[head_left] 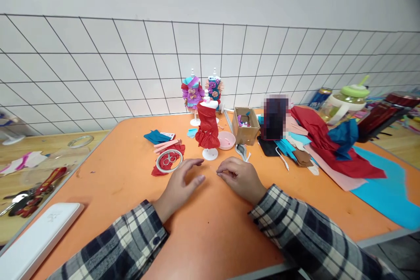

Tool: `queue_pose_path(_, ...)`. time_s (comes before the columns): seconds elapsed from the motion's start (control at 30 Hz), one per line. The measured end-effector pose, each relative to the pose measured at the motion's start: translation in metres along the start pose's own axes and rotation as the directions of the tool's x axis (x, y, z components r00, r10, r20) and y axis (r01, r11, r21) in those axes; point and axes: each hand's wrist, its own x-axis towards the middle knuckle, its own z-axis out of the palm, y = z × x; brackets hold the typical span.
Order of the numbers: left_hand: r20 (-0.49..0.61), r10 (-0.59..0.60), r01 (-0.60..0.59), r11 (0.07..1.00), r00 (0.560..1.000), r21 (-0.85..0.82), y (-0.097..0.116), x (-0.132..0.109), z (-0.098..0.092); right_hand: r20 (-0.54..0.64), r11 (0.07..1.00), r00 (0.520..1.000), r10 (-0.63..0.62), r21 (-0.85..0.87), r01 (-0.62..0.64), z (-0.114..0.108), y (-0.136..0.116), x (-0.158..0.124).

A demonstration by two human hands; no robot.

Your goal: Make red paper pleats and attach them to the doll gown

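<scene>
Shows red-dressed mannequin [208, 127] upright, just beyond the gap between left hand [181, 183], spread wide at the mannequin's near left, and right hand [242, 179], curled narrow at near right, contents impossible to tell.

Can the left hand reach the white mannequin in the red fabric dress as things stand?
Probably yes: the open left hand is near the mannequin, with nothing visibly blocking its way.

Bright, diffuse light, soft sheen on orange tabletop [203, 245], stretched, blurred right edge, pixelated patch [274, 117] right of centre
</scene>
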Motion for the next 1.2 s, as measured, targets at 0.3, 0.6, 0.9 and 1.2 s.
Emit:
queue_pose_path(0.3,0.075,0.316,-0.297,0.745,0.946,0.597,0.014,-0.009,0.009,0.051,0.994,0.994,-0.101,-0.029,0.102,0.004,-0.007,-0.004)
queue_pose_path(0.6,0.055,0.394,-0.348,0.728,0.918,0.591,0.01,-0.006,0.01,0.094,0.996,0.992,-0.081,0.032,0.079,0.002,-0.001,-0.002)
queue_pose_path(0.9,0.064,0.374,-0.345,0.759,0.925,0.552,0.005,-0.007,0.011,0.148,0.996,0.989,-0.023,0.091,0.01,0.004,-0.006,-0.002)
queue_pose_path(1.2,0.136,0.334,-0.358,0.806,0.933,0.471,0.006,-0.008,0.015,0.228,0.998,0.974,0.009,0.053,-0.022,0.006,-0.003,-0.002)
